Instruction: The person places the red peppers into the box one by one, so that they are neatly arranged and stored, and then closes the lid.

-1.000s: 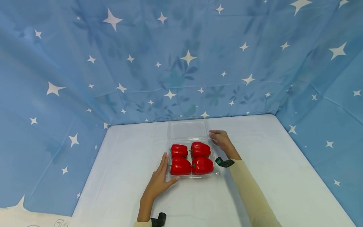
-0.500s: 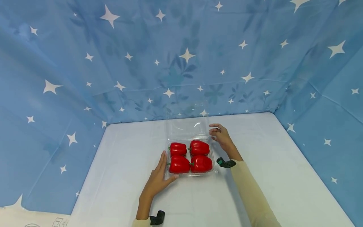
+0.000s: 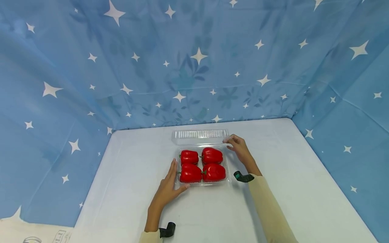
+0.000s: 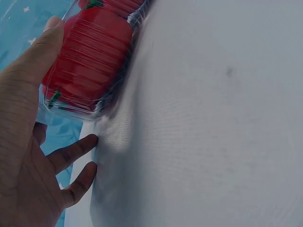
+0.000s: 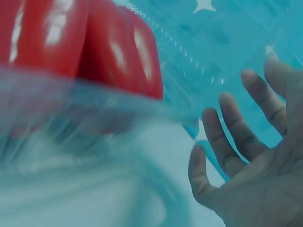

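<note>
A clear plastic clamshell box (image 3: 199, 184) sits on the white table, its hinged lid (image 3: 199, 134) raised at the back and seen nearly edge-on, with ribbed side facing me. Several red bell peppers (image 3: 190, 173) with green stems lie inside in two rows. My left hand (image 3: 165, 194) rests along the box's left side, fingers extended and thumb at the front left corner; the left wrist view shows this thumb (image 4: 45, 47) against the front wall. My right hand (image 3: 239, 147) is at the lid's right corner, fingertips right at its edge, fingers loosely bent and spread in the right wrist view.
White cloth covers the table (image 3: 136, 158) around the box. A blue curtain (image 3: 194, 67) with white stars stands behind and on both sides. Black wrist cameras (image 3: 243, 176) are strapped to both wrists. Printed beige cloth (image 3: 36, 233) shows at the lower left.
The lid has swung up from lying back behind the box and now tips toward me. My right hand's fingertips have come to its corner. My left hand stays beside the box.
</note>
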A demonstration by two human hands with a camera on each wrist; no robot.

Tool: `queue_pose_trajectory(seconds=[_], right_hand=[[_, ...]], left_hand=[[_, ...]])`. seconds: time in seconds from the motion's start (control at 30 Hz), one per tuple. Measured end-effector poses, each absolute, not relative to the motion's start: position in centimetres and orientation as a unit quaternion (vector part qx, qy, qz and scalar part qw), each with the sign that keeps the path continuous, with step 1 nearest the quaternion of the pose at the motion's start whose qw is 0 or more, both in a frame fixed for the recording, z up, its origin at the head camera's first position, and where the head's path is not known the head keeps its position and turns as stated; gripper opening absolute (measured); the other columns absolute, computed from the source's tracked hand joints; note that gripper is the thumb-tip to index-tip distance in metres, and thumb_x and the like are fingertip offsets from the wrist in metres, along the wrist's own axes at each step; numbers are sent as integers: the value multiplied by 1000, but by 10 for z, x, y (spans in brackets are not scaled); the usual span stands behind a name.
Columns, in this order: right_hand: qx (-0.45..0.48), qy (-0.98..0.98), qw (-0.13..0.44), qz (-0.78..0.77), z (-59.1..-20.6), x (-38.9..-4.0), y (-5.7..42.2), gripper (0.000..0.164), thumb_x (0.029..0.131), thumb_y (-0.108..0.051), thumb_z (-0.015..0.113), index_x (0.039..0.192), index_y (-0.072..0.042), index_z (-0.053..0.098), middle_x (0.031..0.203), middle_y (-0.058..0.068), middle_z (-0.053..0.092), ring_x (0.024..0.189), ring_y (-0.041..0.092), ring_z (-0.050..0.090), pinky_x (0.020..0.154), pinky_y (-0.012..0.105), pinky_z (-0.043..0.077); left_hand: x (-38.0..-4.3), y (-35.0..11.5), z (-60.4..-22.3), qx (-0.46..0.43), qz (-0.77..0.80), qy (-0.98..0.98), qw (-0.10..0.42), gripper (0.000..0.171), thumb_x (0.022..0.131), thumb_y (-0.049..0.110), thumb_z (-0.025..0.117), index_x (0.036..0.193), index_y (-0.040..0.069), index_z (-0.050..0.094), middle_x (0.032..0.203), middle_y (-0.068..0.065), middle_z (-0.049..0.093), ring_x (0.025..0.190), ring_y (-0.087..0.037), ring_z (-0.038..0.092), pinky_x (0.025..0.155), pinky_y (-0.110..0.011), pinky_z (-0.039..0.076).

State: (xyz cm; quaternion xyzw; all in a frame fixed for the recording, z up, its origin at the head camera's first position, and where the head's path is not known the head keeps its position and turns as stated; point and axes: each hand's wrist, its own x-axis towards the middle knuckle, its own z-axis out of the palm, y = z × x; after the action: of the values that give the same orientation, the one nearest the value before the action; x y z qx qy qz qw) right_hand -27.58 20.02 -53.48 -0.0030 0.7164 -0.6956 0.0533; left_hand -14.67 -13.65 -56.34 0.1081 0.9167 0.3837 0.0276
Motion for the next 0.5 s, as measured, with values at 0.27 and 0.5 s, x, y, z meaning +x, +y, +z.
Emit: queue_pose_trajectory(seconds=[0.27, 0.5], right_hand=[[-43, 753, 61, -653, -546, -260, 211, 25, 99, -24, 58, 110, -1, 59, 108, -1, 62, 96, 14, 53, 84, 29, 51], [-56, 757, 49, -649, -553, -250, 211, 34, 96, -24, 64, 117, 2, 58, 114, 7, 62, 101, 5, 59, 87, 23, 55]], left_hand=[[-143, -138, -567, 108, 429, 896, 36, 111, 79, 51, 75, 158, 26, 1, 166, -2, 9, 149, -34, 23, 109, -66, 32], [-138, -148, -566, 139, 515, 846, 21, 112, 78, 62, 69, 159, 24, 0, 164, -13, 17, 138, -45, 40, 102, -55, 47]])
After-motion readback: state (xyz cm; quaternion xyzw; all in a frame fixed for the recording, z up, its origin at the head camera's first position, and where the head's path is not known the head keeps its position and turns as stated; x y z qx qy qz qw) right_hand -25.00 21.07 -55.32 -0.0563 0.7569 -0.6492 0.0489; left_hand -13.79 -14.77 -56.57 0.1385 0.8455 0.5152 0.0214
